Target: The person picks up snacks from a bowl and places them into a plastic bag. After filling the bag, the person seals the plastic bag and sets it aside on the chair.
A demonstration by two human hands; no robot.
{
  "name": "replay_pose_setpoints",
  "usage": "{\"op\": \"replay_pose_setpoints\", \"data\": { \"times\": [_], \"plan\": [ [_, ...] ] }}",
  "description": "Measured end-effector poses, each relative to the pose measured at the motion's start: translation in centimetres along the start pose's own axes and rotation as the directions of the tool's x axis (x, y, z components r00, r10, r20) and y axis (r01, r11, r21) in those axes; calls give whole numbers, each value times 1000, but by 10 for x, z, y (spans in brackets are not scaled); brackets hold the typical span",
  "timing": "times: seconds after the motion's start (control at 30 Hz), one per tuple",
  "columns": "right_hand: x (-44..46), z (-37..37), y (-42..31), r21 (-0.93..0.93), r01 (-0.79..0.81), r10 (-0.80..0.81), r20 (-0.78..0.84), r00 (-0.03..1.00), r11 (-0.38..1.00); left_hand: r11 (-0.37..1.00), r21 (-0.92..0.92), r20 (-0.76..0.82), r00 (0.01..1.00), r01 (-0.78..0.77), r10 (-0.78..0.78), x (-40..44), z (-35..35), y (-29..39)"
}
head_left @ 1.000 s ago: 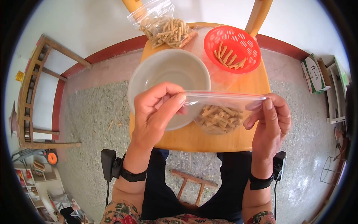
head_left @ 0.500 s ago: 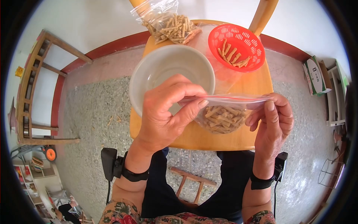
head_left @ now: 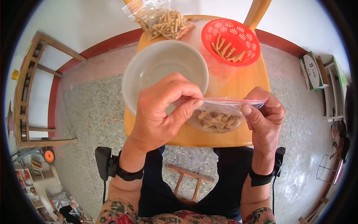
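Note:
A clear zip bag (head_left: 218, 125) with a red line along its top hangs between my hands, partly filled with short tan dried sticks (head_left: 215, 118). My left hand (head_left: 164, 108) pinches the bag's top edge at the left end, thumb against fingers. At the other end my right hand (head_left: 265, 115) grips the same edge between thumb and curled fingers. Behind my left hand stands a wide pale bowl (head_left: 128, 84), its inner bottom partly hidden by that hand. Farther back, a red plastic basket (head_left: 249, 37) holds several tan sticks.
A second clear bag full of sticks (head_left: 169, 24) lies at the back of the wooden chair seat (head_left: 257, 80). A thin clear plastic sheet lies under the basket. Wooden racks (head_left: 28, 89) stand at left, boxes (head_left: 313, 71) at right. Few stick bits lie on the floor.
My right thumb has moved left and down along the bag's top edge, with the fingers now behind it. The left pinch stays. The whole view has shifted slightly.

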State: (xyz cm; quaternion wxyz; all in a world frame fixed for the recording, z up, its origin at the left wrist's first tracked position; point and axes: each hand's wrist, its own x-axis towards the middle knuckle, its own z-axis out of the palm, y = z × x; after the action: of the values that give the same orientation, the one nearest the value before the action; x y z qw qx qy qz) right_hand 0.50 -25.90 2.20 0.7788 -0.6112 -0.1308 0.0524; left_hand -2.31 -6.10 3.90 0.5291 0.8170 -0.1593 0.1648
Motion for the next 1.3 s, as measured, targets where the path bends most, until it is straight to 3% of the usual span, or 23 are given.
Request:
{"op": "replay_pose_setpoints", "data": {
  "times": [0.13, 0.2, 0.47, 0.53, 0.63, 0.73, 0.83, 0.97, 1.17, 1.23, 1.3],
  "plan": [
    [0, 1, 1, -5, 1, -1, -8, 1000, 1000, 996, 75, 15, 998, -56, 55, 2, -1, 2],
    [-1, 2, 0, -11, -6, 6, 5, 1000, 1000, 952, 256, 72, 985, -170, 156, 2, -1, 5],
    [-1, 4, 1, -27, 8, -7, 41, 999, 1000, 948, 222, 114, 972, -227, 206, 0, 8, 0],
    [-3, 5, -1, 89, -109, 112, -26, 993, 990, 954, 191, 93, 972, -229, 215, 0, 10, -1],
    [2, -4, 4, 33, -63, 58, 121, 991, 997, 970, 126, 74, 977, -206, 198, -1, 13, -1],
    [-1, -2, 1, -35, -114, 118, 154, 981, 993, 969, 61, 79, 969, -240, 235, -2, 17, -4],
    [-3, 2, 0, -85, -142, 154, 153, 976, 986, 968, 73, 90, 969, -238, 231, -5, 20, -6],
    [-2, 3, -1, -178, -32, 63, 173, 983, 983, 978, 61, 101, 976, -198, 191, -8, 21, -5],
    [-5, 1, 0, -247, -27, 37, 35, 999, 969, 975, 82, 69, 977, -209, 203, -4, 8, -10],
    [-4, 1, 0, -138, -53, 52, -15, 999, 989, 979, 93, 93, 980, -183, 175, -3, -1, -9],
    [-4, 3, 0, -134, -66, 62, -35, 997, 989, 999, 30, 99, 994, -36, 33, -2, -6, -8]
  ]
}}
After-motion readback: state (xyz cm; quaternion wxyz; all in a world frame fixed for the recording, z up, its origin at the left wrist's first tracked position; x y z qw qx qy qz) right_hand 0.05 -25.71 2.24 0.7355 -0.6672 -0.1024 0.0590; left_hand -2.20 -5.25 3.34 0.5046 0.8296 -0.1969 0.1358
